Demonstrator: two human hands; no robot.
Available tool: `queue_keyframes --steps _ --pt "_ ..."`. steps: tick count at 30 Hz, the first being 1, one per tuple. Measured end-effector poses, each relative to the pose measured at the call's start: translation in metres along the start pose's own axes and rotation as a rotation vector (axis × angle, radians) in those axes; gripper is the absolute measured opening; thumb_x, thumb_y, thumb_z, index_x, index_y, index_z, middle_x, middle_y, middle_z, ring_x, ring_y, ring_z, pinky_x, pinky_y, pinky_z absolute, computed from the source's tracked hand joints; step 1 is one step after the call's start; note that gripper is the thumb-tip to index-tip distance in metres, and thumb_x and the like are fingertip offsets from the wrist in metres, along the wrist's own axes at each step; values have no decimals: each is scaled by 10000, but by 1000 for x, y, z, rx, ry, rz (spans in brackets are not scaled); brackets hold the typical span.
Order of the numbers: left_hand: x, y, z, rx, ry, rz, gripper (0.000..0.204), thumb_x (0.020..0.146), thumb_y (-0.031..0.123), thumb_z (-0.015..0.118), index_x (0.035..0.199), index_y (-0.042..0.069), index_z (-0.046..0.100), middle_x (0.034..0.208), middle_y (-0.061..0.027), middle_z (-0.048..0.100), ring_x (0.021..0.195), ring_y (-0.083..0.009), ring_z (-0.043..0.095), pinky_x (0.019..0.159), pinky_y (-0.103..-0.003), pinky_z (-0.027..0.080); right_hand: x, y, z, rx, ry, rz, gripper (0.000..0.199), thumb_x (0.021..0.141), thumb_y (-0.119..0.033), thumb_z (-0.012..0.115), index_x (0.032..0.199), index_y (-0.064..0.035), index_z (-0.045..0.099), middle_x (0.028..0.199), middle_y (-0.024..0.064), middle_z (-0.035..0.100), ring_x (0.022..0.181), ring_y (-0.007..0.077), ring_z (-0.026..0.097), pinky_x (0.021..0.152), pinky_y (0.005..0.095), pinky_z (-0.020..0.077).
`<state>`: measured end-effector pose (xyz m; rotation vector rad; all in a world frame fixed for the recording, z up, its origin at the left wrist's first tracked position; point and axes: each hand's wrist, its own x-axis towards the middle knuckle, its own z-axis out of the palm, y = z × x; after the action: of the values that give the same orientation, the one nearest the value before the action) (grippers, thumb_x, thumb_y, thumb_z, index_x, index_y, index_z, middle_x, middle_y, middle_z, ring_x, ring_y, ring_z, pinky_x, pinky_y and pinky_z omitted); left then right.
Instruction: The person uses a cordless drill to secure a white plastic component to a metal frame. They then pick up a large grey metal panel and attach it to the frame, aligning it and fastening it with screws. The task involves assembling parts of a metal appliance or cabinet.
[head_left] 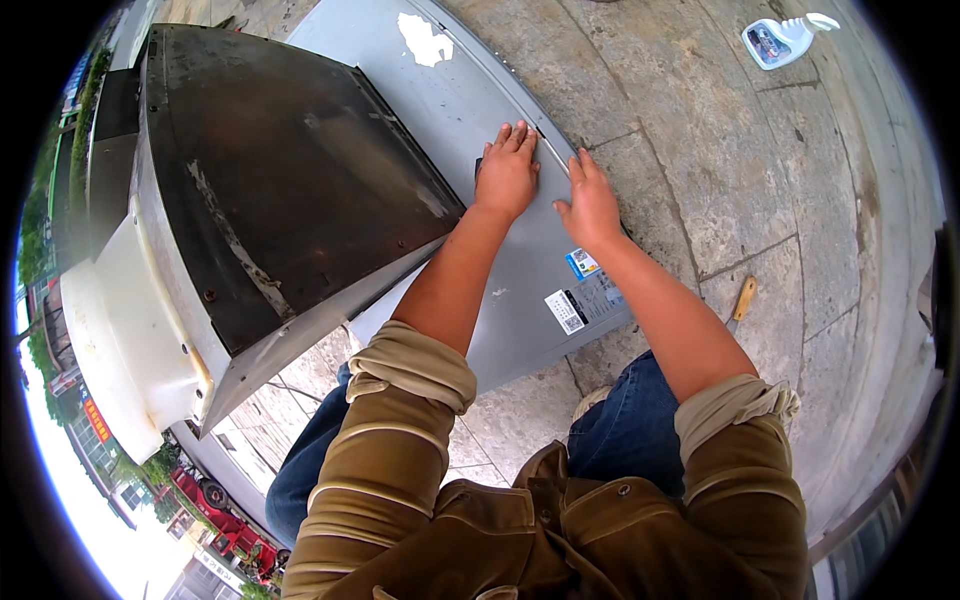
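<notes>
Palm down on a grey metal panel (490,330), my left hand (508,175) has its fingers stretched toward the panel's long right edge. A small dark thing (479,167) shows beside that hand's thumb side, partly hidden, and I cannot make out what it is. My right hand (592,205) lies along the same edge, fingers extended and thumb apart. Below the right hand are a blue-and-white sticker (581,263) and a white label (566,312). Near its far end the panel bears a ragged white patch (425,40).
A dark, stained metal housing (310,150) rises on the left, with a whitish curved part (130,330) along its side. On the stone paving (740,190) lie a wooden-handled tool (744,298) and a spray bottle (785,42). A red vehicle (225,520) stands at lower left.
</notes>
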<state>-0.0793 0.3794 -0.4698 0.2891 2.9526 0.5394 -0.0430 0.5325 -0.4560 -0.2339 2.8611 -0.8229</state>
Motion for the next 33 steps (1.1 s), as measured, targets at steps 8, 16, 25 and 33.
queue_keyframes --steps 8,16,25,33 --pt "-3 -1 9 -74 32 -29 520 824 126 582 1324 99 440 1431 -92 354 1328 -308 308 1054 -508 294 18 -11 8 -29 21 175 769 624 -187 810 1254 41 433 1211 171 501 1116 328 485 937 370 418" --pt "-1 7 -9 -66 -112 -116 618 820 155 578 1382 53 342 1480 -105 260 1369 -293 231 1093 -490 221 29 -8 9 67 -51 277 850 607 -204 821 1301 20 384 1219 193 497 1133 350 483 933 388 426" --pt "32 12 -36 -91 -76 -704 785 834 350 609 1405 -21 217 1512 -156 108 1401 -315 81 1059 -611 167 34 -12 3 67 -86 280 860 605 -211 826 1300 21 375 1198 208 528 1090 356 520 902 400 450" --pt "32 -1 -26 -106 -136 -564 804 846 333 588 1429 -13 155 1526 -111 77 1412 -250 50 1100 -546 114 33 -15 7 91 -66 319 824 598 -222 829 1260 30 408 1180 218 536 1061 373 529 884 409 457"
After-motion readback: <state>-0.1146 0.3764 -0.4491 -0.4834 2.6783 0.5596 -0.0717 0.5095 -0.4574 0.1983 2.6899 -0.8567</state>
